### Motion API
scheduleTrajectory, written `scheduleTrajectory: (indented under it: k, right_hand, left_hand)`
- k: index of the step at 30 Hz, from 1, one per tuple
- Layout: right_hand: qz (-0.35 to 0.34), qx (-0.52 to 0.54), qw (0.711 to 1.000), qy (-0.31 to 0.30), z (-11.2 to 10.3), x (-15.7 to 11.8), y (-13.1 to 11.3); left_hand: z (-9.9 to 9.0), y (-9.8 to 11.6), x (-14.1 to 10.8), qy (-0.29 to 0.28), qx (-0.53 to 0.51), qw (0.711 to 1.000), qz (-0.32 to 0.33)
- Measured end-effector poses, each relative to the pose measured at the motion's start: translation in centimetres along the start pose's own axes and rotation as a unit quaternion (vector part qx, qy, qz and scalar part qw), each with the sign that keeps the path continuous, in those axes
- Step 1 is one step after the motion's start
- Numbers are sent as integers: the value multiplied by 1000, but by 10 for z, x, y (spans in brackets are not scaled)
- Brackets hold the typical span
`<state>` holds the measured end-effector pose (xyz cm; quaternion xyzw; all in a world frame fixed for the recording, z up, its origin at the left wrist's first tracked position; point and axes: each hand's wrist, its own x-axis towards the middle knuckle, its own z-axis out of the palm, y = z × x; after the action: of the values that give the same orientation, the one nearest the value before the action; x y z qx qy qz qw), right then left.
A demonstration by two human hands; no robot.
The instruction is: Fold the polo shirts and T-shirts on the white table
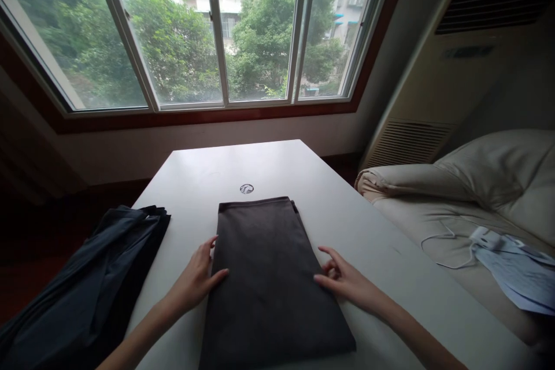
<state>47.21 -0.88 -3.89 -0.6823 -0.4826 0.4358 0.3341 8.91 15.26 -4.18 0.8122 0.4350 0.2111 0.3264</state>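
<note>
A dark grey cloth (264,283), folded into a flat rectangle, lies on the white table (373,277). Whether it is a garment, and of what kind, I cannot tell. At its left edge is my left hand (197,272), thumb over the top of the cloth and the fingers apart along its side. My right hand (342,277) is by the right edge, its thumb tip at the cloth, index finger stretched out and the other fingers loosely curled. Neither hand visibly grips the cloth.
A pile of dark clothes (87,283) hangs over the table's left edge. Beyond the cloth is a small round black-and-white mark (247,189). On the right, a cream sofa (411,191) holds papers (515,272) and a white cable (455,266). A window (225,34) is ahead.
</note>
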Motion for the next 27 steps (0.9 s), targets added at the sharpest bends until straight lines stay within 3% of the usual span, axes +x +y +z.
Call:
scheduleTrajectory:
  k: [3, 6, 9, 12, 15, 17, 22, 24, 27]
  right_hand:
    - [37, 3, 999, 4, 21, -64, 13]
    - [62, 9, 997, 39, 40, -98, 22]
    - [72, 25, 995, 70, 56, -108, 32]
    - [63, 57, 991, 104, 64, -105, 39]
    - [39, 88, 984, 148, 67, -97, 39]
    - [14, 100, 981, 163, 66, -93, 35]
    - [-39, 99, 970, 217, 43, -99, 24]
    - [-33, 80, 964, 253, 21, -108, 28]
    - [-9, 46, 949, 312, -22, -126, 50]
  left_hand:
    - [-7, 15, -2, 36, 108, 991, 63]
    - [-6, 42, 44, 34, 195, 970, 143]
    - [15, 80, 110, -46, 262, 930, 255]
    - [50, 119, 167, -172, 271, 882, 344]
    - [82, 146, 205, -281, 270, 841, 375]
    - [97, 156, 222, -308, 302, 815, 387]
    - [116, 176, 244, -277, 441, 747, 412]
    - [123, 188, 250, -284, 478, 719, 417]
    - [142, 215, 260, -283, 483, 712, 424]
